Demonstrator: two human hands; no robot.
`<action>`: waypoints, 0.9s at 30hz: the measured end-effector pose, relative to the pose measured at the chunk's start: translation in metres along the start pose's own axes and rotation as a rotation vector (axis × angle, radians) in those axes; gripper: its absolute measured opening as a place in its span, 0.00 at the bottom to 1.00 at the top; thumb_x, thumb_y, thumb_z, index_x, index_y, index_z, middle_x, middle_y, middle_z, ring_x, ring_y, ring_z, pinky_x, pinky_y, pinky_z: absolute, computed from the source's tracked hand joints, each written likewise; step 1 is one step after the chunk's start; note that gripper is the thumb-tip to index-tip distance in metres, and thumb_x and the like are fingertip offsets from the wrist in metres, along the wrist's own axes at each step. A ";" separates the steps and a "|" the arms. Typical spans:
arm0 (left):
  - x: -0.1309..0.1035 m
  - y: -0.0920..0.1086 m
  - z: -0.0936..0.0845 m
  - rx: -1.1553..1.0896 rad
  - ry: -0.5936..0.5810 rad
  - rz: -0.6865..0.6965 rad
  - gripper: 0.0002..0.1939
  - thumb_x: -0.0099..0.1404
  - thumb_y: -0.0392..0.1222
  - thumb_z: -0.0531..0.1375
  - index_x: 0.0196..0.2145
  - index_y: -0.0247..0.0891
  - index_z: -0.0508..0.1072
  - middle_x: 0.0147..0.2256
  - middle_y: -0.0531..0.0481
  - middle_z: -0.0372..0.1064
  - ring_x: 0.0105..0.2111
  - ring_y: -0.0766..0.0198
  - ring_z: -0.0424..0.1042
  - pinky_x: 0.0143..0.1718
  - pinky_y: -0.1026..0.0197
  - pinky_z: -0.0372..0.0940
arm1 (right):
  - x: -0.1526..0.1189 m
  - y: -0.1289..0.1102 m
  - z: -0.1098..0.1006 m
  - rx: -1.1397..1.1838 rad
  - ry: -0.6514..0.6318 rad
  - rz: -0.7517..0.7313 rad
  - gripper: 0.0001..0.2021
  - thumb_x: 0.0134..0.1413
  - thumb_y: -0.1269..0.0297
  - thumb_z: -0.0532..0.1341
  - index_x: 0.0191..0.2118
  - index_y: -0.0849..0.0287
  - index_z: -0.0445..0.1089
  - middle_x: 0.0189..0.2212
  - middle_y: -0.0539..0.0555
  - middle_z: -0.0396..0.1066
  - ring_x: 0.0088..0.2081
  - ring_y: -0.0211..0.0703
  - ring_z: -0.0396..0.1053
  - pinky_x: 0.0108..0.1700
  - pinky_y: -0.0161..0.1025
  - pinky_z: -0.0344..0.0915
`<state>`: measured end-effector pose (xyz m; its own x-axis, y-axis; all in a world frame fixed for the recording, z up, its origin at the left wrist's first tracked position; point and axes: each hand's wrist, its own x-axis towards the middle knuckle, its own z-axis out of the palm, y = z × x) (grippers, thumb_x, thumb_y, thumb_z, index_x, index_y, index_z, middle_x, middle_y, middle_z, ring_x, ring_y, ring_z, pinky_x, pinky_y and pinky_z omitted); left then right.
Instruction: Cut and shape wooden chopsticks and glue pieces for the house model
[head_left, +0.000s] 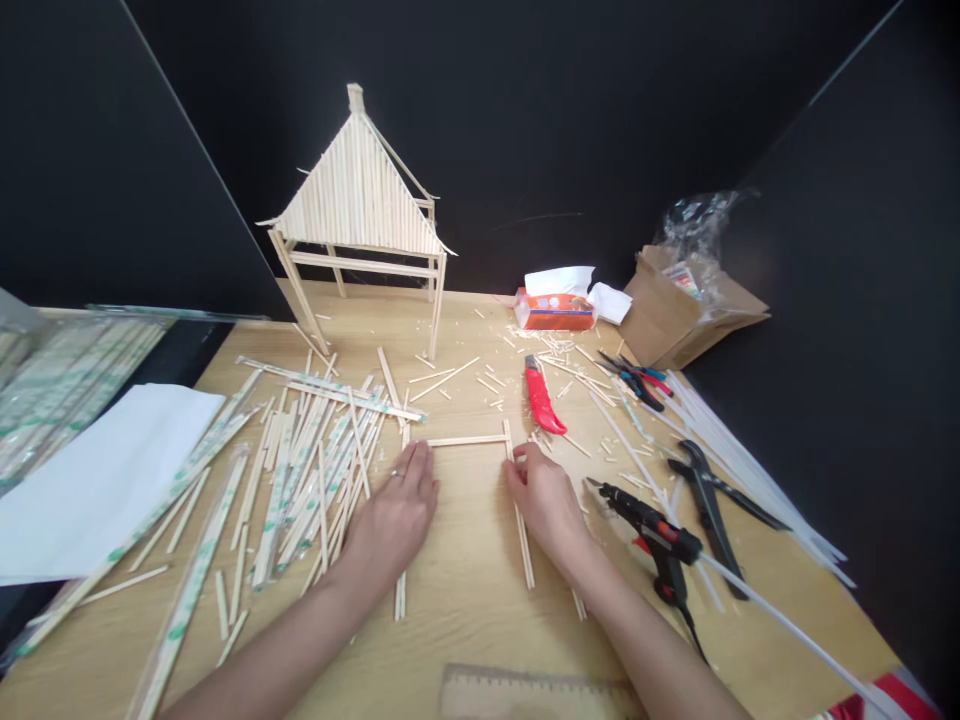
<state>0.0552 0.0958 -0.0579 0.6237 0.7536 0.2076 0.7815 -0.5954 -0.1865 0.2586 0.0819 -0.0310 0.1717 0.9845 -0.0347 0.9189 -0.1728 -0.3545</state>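
Note:
A three-sided frame of chopsticks lies flat on the table, with a crossbar (pixel 469 440) between two upright legs. My left hand (pixel 401 510), wearing a ring, is closed over the upper part of the left leg (pixel 400 597), its fingertips by the crossbar's left end. Fingers of my right hand (pixel 546 497) grip the right leg (pixel 526 555) just below the other corner; my palm hides what lies under it. Beyond them stands a chopstick house model (pixel 360 200) with a steep slatted roof. A red utility knife (pixel 541 396) rests past my right hand.
Loose and wrapped chopsticks (pixel 300 480) spread at left, beside white paper (pixel 112 480). A glue gun (pixel 652 525), black cutters (pixel 709 500), pliers (pixel 637 380) and glue sticks (pixel 750 465) lie right. Behind are tissues (pixel 556 308) and a cardboard box (pixel 667 320). A ruler (pixel 525 695) lies nearest me.

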 end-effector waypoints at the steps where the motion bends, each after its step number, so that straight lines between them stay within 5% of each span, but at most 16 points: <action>1: 0.000 0.000 0.000 0.003 0.003 -0.004 0.21 0.67 0.31 0.47 0.54 0.15 0.65 0.55 0.26 0.60 0.58 0.47 0.58 0.58 0.53 0.56 | 0.001 0.001 0.000 -0.001 0.002 0.000 0.07 0.60 0.67 0.53 0.41 0.60 0.65 0.29 0.55 0.75 0.31 0.45 0.73 0.28 0.34 0.56; 8: 0.000 0.000 -0.001 -0.012 -0.041 -0.019 0.22 0.68 0.31 0.45 0.56 0.18 0.63 0.57 0.27 0.58 0.59 0.48 0.56 0.58 0.53 0.57 | 0.004 0.006 -0.001 -0.036 0.024 -0.044 0.08 0.59 0.66 0.54 0.43 0.59 0.66 0.28 0.53 0.73 0.29 0.44 0.71 0.28 0.35 0.54; 13: 0.000 -0.001 -0.002 -0.038 -0.062 -0.020 0.22 0.67 0.30 0.46 0.56 0.17 0.61 0.57 0.26 0.57 0.60 0.48 0.55 0.58 0.52 0.57 | 0.004 0.001 -0.004 -0.077 0.066 -0.113 0.16 0.60 0.66 0.53 0.53 0.58 0.63 0.42 0.58 0.69 0.37 0.45 0.70 0.34 0.35 0.58; 16: -0.001 0.000 0.000 -0.019 -0.061 -0.018 0.22 0.66 0.30 0.47 0.56 0.18 0.61 0.58 0.26 0.56 0.60 0.47 0.55 0.58 0.52 0.57 | 0.004 -0.002 -0.003 -0.099 0.069 -0.160 0.17 0.61 0.66 0.52 0.54 0.57 0.62 0.41 0.56 0.68 0.38 0.44 0.69 0.35 0.35 0.59; 27: -0.002 0.000 0.001 -0.059 -0.041 -0.041 0.22 0.67 0.31 0.47 0.56 0.19 0.63 0.57 0.27 0.57 0.60 0.48 0.54 0.58 0.53 0.56 | 0.004 0.000 -0.001 -0.136 0.101 -0.166 0.08 0.61 0.68 0.52 0.39 0.58 0.68 0.34 0.55 0.68 0.33 0.42 0.68 0.33 0.34 0.60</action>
<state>0.0537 0.0947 -0.0592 0.5907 0.7879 0.1743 0.8069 -0.5781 -0.1214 0.2598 0.0862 -0.0298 0.0431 0.9930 0.1099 0.9757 -0.0181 -0.2185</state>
